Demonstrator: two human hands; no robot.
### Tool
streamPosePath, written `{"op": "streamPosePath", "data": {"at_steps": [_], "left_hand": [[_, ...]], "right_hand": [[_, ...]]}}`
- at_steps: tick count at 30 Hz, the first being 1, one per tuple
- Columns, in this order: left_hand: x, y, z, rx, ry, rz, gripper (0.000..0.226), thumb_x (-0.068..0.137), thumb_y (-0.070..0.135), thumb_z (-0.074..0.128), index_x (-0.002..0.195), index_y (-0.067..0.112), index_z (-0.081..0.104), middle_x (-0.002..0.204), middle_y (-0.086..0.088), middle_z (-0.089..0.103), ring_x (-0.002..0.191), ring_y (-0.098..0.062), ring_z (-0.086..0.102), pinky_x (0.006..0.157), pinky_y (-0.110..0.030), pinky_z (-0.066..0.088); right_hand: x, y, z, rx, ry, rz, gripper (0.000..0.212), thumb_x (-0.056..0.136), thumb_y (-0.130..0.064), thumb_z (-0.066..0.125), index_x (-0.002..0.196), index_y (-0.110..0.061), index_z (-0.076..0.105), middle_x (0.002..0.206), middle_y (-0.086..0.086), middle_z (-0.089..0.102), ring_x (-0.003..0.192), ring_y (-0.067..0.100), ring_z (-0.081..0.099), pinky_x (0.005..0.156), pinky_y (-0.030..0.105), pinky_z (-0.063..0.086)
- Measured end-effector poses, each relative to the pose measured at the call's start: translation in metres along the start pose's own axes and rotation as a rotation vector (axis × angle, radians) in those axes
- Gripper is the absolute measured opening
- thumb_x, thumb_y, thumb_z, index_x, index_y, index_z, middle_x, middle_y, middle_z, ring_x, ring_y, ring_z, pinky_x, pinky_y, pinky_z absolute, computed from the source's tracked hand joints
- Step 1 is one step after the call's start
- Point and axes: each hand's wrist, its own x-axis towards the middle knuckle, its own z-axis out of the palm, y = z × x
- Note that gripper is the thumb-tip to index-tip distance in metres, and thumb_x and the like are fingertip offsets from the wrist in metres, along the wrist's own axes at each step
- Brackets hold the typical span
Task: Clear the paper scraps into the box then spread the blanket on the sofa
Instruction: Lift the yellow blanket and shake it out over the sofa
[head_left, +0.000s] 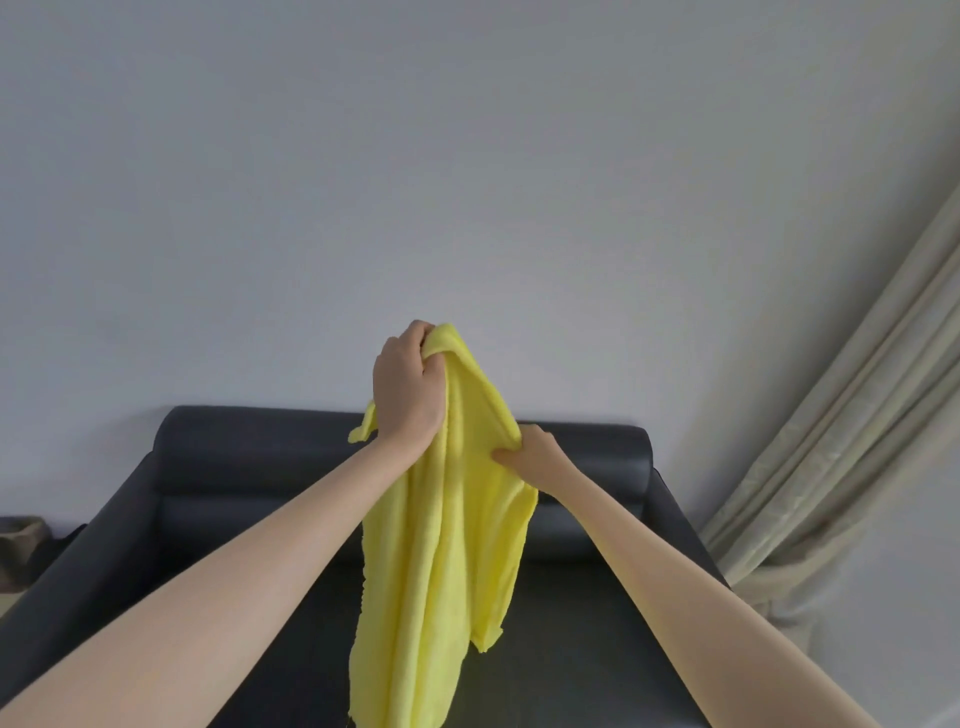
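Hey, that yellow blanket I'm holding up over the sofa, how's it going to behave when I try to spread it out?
Probably floppy: the yellow blanket hangs in long limp folds from the left hand. Likely light, since it bunches small inside that grip. It may not open by itself; the right hand pinches only one edge, so expect it to land creased on the sofa.

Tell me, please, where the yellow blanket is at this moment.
In the head view the yellow blanket hangs bunched at centre frame above the dark sofa, gripped at its top by the left hand and lower on its right edge by the right hand.
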Motion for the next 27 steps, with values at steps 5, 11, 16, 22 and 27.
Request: {"op": "streamPosePath", "data": {"at_steps": [5,11,16,22,27], "left_hand": [[0.021,0.013,-0.027,-0.053,0.168,-0.037,0.017,0.090,0.007,0.041,0.094,0.015,0.056,0.081,0.005,0.053,0.083,-0.017,0.047,0.071,-0.026,0.031],[0.046,-0.016,-0.062,-0.066,0.376,-0.317,0.021,0.088,0.012,0.039,0.097,0.009,0.058,0.099,-0.013,0.064,0.093,-0.031,0.057,0.080,-0.037,0.041],[0.038,-0.036,-0.089,-0.045,0.510,-0.558,0.027,0.093,0.013,0.037,0.111,0.008,0.057,0.107,-0.009,0.060,0.098,-0.026,0.055,0.075,-0.026,0.033],[0.033,-0.043,-0.104,0.010,0.513,-0.502,0.025,0.090,0.013,0.036,0.106,0.009,0.055,0.102,-0.009,0.059,0.093,-0.027,0.054,0.077,-0.032,0.037],[0.029,-0.036,-0.108,0.014,0.560,-0.580,0.024,0.094,0.016,0.034,0.107,0.014,0.053,0.098,0.001,0.051,0.086,-0.020,0.048,0.075,-0.029,0.036]], "right_hand": [[-0.005,0.040,0.005,-0.002,0.002,0.205,0.016,0.085,-0.019,0.055,0.070,-0.015,0.051,0.065,-0.001,0.048,0.058,0.015,0.045,0.055,0.026,0.036],[-0.014,0.058,-0.020,0.007,0.240,0.320,0.010,0.087,-0.015,0.053,0.092,-0.018,0.061,0.083,0.001,0.060,0.072,0.021,0.057,0.061,0.028,0.045],[-0.023,0.049,-0.059,-0.079,0.602,0.277,0.026,0.082,0.003,0.041,0.096,-0.015,0.056,0.093,0.002,0.051,0.079,0.025,0.051,0.066,0.031,0.042],[-0.018,0.044,-0.087,0.129,0.639,0.271,0.015,0.092,-0.011,0.036,0.093,-0.011,0.050,0.090,0.006,0.053,0.077,0.028,0.050,0.064,0.031,0.037],[-0.022,0.055,-0.089,0.216,0.498,0.327,0.041,0.098,-0.045,0.030,0.098,-0.010,0.051,0.093,0.009,0.056,0.082,0.029,0.054,0.068,0.034,0.040]]}}
